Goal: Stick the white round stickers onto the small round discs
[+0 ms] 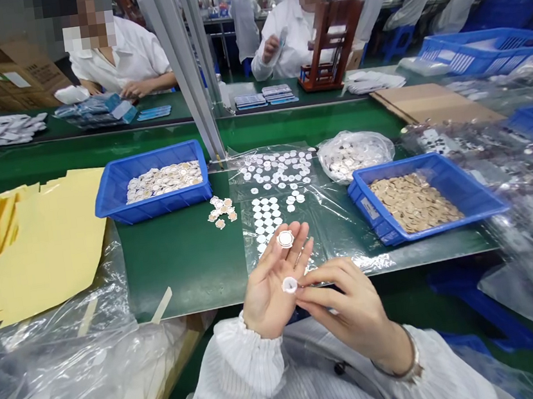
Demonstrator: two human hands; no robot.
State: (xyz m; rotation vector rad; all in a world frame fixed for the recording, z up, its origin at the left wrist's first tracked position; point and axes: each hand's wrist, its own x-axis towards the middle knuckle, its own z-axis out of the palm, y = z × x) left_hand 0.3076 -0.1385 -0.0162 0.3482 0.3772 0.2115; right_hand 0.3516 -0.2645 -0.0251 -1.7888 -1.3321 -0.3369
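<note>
My left hand (274, 282) is palm up, holding a round white piece with a dark ring line (285, 239) near its fingertips, the thumb beside it. Between the thumb and fingertips of my right hand (347, 303) is a small white disc with a raised middle (289, 285), over the left palm. Just beyond my hands, rows of white discs (267, 215) lie on clear plastic film. More loose white discs (277, 169) are scattered behind these rows. To their left sits a small pile of white and tan round pieces (222, 211) on the green table.
A blue bin (155, 208) of white round pieces stands left, and another blue bin (445, 229) of tan pieces right. Yellow sheets (58, 244) lie far left. A metal post (181, 61) rises behind the film. Two co-workers sit across the table.
</note>
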